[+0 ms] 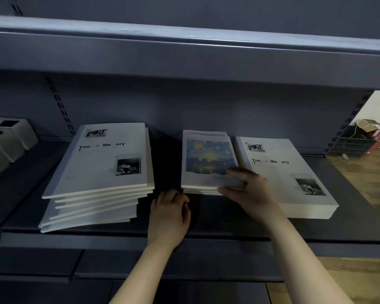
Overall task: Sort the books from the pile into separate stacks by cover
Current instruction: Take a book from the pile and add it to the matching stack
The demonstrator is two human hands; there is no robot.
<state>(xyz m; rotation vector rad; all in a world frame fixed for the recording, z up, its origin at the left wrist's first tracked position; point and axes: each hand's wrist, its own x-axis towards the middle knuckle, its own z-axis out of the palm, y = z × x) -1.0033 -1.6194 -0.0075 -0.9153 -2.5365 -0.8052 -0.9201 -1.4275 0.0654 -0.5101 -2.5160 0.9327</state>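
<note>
Three groups of books lie on a dark shelf (pixel 217 216). At the left is an uneven pile (pixel 101 172) topped by a white "Time & Memory" cover. In the middle sits a short stack (pixel 206 159) with a blue and yellow picture cover. At the right is a neat stack (pixel 285 172) of "Time & Memory" books. My right hand (pixel 248 189) grips the front right corner of the blue-cover stack, fingers on top and thumb at the front edge. My left hand (pixel 169 213) rests on the shelf just left of that stack's front corner, fingers curled, holding nothing.
An upper shelf (pixel 184 47) overhangs the books. Grey boxes (pixel 7 143) stand at the far left. Past the shelf's right end are a wooden floor (pixel 364 178) and a crate with cables (pixel 364 139). Bare shelf shows between the left pile and the middle stack.
</note>
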